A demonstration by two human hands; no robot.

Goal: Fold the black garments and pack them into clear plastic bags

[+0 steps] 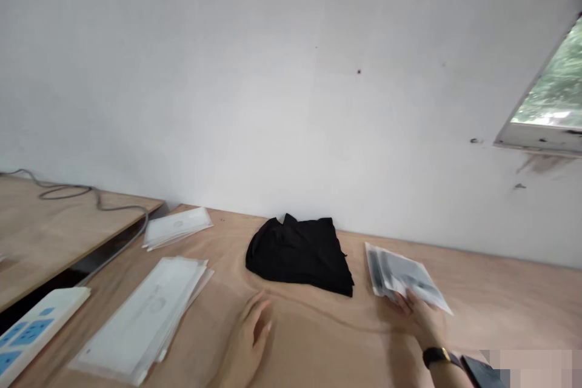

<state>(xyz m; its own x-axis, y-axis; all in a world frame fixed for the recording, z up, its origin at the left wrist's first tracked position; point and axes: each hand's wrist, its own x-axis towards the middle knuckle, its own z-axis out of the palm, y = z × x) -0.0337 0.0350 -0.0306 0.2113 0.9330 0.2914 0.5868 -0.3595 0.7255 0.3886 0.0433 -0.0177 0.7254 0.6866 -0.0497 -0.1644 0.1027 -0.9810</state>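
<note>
A flat pile of black folded cloth (300,256) lies on the wooden table near the wall. My left hand (248,336) is just in front of it, thumb and fingers apart and slightly curled, with nothing between them. On the right, my right hand (422,317) grips the near edge of a few frosted plastic packets (404,273) with something dark and flat inside. The thumb rests on top and the fingers go beneath. A dark band with a gold-coloured clasp (441,354) is around the right wrist.
Frosted zip bags lie in a large stack (140,315) at the left and a smaller stack (177,225) behind it. A white power strip (40,333) with blue sockets is at the lower left; a grey cable (122,208) crosses a gap between tables. A dark flat object (482,371) sits lower right.
</note>
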